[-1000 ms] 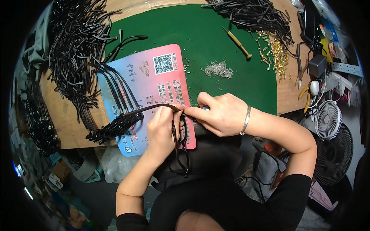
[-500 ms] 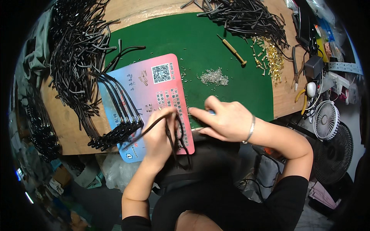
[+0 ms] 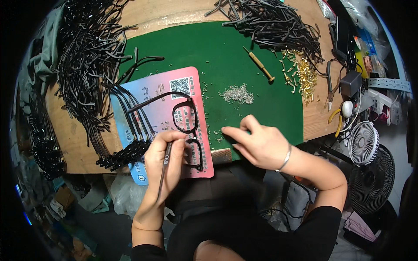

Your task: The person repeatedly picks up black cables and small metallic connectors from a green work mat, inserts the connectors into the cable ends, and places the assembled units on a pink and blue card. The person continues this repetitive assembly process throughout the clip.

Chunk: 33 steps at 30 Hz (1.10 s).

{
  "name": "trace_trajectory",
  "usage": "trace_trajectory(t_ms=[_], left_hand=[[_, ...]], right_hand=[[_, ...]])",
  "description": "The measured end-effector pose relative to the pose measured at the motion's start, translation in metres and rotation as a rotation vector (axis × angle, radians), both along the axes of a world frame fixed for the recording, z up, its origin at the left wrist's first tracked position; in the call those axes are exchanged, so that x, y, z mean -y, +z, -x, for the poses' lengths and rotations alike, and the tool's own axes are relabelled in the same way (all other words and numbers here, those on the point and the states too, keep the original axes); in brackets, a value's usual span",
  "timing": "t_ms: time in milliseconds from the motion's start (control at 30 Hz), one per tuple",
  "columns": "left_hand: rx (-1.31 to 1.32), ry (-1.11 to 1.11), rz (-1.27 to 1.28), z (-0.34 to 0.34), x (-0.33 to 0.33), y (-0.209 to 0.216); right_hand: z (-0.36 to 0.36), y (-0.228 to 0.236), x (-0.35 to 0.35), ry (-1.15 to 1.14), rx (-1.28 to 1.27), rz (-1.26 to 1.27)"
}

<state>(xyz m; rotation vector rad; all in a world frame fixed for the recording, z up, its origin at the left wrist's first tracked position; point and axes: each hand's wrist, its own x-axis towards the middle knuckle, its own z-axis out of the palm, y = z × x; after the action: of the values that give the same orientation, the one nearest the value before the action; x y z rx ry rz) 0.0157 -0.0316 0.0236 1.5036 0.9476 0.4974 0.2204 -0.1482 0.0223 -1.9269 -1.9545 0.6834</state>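
Observation:
My left hand (image 3: 163,161) is closed on black eyeglasses (image 3: 194,117), gripping them near the bridge and one temple. The other temple arches out to the upper left above a pink and blue printed mat (image 3: 165,122). Beyond the lenses, my right hand (image 3: 261,145) hovers over the green mat (image 3: 278,104). Its index fingertip is beside a few loose tiny screws (image 3: 217,135), with the thumb apart from it. The other fingers curl under, and what they hold is hidden. A heap of tiny silvery screws (image 3: 238,94) lies farther off.
Stacked eyeglasses (image 3: 126,154) and dark temples (image 3: 80,74) crowd the left. More temples (image 3: 274,26) lie at the back right, near a brass-coloured screwdriver (image 3: 260,65) and gold-coloured small parts (image 3: 306,78). Pliers (image 3: 329,85) and a white fan (image 3: 363,142) are at the far right.
The eyeglasses have turned in my left hand, so the lenses now show over the mat. My right hand has moved slightly right; the blue bit seen under its fingers is now hidden.

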Motion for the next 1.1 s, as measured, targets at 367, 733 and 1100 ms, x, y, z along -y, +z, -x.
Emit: trace_trajectory(t_ms=[367,733,1100], left_hand=[[-0.001,-0.272,-0.414,0.039,0.018,0.001],[0.002,-0.432,-0.951,0.035,0.027,-0.041],[-0.025,-0.347,-0.860,0.026,0.023,-0.047]], right_hand=[[0.010,-0.011,0.004,-0.019,0.158,-0.092],[0.011,-0.017,0.008,0.070,0.269,-0.164],[0.007,-0.003,0.007,0.125,-0.097,-0.018]])
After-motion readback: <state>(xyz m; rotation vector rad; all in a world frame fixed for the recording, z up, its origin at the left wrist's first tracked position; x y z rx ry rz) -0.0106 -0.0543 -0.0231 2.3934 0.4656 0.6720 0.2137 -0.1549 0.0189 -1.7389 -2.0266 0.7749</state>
